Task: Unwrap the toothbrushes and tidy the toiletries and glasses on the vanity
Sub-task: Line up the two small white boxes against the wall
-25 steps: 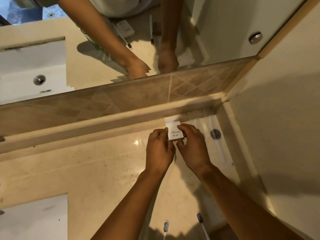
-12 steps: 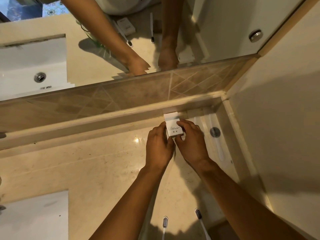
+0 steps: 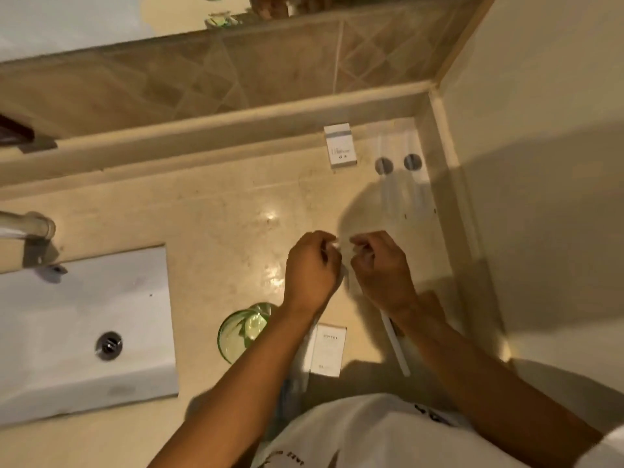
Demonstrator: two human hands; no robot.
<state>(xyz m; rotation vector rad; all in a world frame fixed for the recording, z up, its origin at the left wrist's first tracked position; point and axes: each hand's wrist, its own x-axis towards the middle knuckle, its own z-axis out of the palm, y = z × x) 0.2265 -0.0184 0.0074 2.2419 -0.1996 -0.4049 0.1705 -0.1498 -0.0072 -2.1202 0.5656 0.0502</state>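
I have my left hand (image 3: 312, 268) and my right hand (image 3: 380, 268) side by side over the middle of the beige stone bench (image 3: 202, 211), each with fingers curled and pinching something thin and pale between them. It looks like the clear wrapper of a white-handled toothbrush (image 3: 395, 342), whose stiff handle runs from under my right wrist back toward me (the film itself is too blurred to make out properly).

I judge this wrapper will be light, slippery and crinkly, so it should be pinched close to the seam and pulled apart. The brush inside is rigid and light and is best held by the handle, not the bristles.

Just near of my left wrist lies a flat white rectangular sachet box (image 3: 329, 347), and left of it stands a green-tinted drinking glass (image 3: 241, 332), fragile, open at the top; I cannot tell whether anything is in it. Far off against the back ledge sits a small white carton with grey print (image 3: 340, 145). To its right, in the far corner, lie two clear-wrapped toothbrushes with round grey seals (image 3: 398, 163), not yet opened. The white rectangular sink basin (image 3: 67, 315) at the left shows only its metal drain.
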